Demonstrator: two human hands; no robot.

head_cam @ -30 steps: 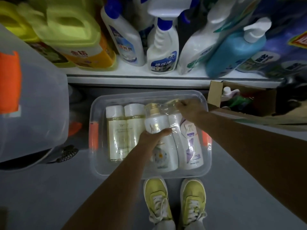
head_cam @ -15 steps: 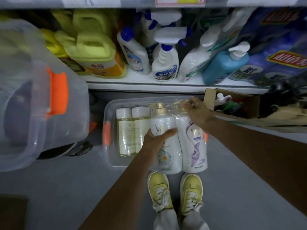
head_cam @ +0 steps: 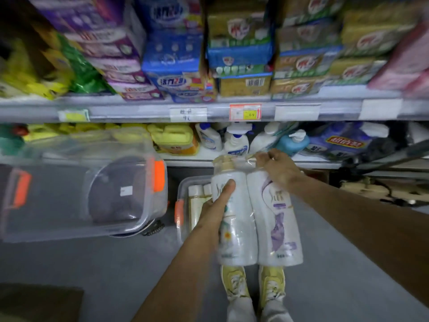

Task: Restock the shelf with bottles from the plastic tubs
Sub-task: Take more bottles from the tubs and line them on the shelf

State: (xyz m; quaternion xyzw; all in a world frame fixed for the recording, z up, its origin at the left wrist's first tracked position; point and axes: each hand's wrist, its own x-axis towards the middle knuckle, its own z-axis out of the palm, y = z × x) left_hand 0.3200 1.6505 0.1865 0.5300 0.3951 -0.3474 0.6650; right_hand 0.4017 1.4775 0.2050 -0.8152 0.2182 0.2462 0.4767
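Across the upper frame runs the shelf (head_cam: 209, 112). Centre frame, a shrink-wrapped twin bottle pack (head_cam: 257, 217) hangs above the plastic tub (head_cam: 183, 189). The left hand (head_cam: 216, 205) grips its side; the right hand (head_cam: 278, 168) apparently pinches the blurred top wrap.

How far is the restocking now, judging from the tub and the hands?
Done: nothing clearly placed yet. In hand: the wrapped twin pack of white bottles is lifted above the floor tub, left hand gripping its body, right hand pinching the wrap at the top. Left: shelving it, then the cream bottles in the tub.
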